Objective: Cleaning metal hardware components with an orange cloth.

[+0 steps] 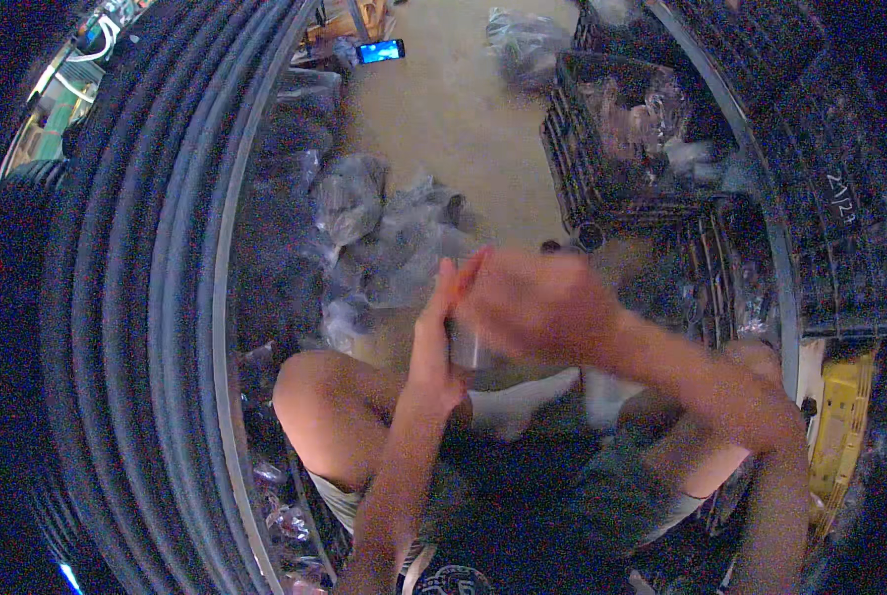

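Note:
My left hand (437,338) is raised in front of me, seen edge-on with its fingers pointing away. My right hand (544,309) is badly blurred and meets the left near the fingertips. Whether anything small is held between them cannot be made out. A narrow pale streak (477,349) shows just under the right hand, too blurred to name. Below the hands, between my bare knees, lies a pale, blurred object (521,401). Just beyond the hands, crumpled clear plastic bags (421,238) lie in a heap on the floor.
Stacked black plastic crates (622,186) stand at the right, with clear plastic film (655,111) in one. Thick dark ribbed forms (164,282) line the left behind a grey rail (224,297). A lit phone (381,51) is at the far end. A yellow crate (841,431) is at far right.

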The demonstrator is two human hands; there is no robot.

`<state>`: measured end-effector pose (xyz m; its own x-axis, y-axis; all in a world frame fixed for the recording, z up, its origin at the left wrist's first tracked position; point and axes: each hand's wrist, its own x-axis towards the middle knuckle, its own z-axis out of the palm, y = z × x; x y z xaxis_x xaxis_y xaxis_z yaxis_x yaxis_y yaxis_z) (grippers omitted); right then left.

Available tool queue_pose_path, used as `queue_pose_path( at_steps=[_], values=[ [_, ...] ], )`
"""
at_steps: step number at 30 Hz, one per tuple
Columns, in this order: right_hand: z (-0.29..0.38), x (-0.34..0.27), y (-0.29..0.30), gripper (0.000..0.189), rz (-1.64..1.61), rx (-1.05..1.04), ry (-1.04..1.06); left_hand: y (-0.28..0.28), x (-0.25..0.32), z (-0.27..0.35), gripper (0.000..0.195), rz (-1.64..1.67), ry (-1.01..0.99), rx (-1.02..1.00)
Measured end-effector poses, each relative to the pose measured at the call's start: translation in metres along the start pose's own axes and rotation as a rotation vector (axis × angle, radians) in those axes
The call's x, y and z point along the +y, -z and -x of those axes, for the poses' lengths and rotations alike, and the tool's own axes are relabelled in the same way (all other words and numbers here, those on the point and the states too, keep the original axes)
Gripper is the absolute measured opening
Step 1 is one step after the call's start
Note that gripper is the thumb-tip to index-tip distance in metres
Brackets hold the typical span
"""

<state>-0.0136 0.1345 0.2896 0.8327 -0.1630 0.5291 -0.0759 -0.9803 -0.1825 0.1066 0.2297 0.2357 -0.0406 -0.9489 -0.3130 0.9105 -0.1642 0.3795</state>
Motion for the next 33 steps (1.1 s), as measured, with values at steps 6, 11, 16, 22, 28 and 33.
queue_pose_path(
  at_steps=[6,11,16,22,28,33],
  values=[
    [0.022,-0.006,-0.037,0.015,0.147,0.013,0.219,0.021,-0.002,-0.009,0.057,-0.004,-0.010,0.121],
    [-0.013,0.004,-0.010,0.013,-0.017,-0.019,-0.188,-0.004,0.007,0.011,0.060,-0.098,-0.149,0.314],
    [0.022,-0.013,-0.038,0.012,-0.264,0.063,0.174,0.028,0.008,-0.004,0.057,0.266,0.209,-0.232],
    [-0.005,0.018,-0.023,0.012,-0.074,0.071,-0.087,-0.006,0.003,0.014,0.052,-0.220,-0.254,0.341],
    [0.010,0.001,-0.009,0.012,-0.047,0.035,0.231,0.004,-0.001,-0.002,0.055,0.028,0.067,-0.034],
    [0.016,0.003,-0.049,0.014,0.130,0.000,0.017,0.013,0.008,0.007,0.054,-0.220,-0.114,0.420]
  ],
)
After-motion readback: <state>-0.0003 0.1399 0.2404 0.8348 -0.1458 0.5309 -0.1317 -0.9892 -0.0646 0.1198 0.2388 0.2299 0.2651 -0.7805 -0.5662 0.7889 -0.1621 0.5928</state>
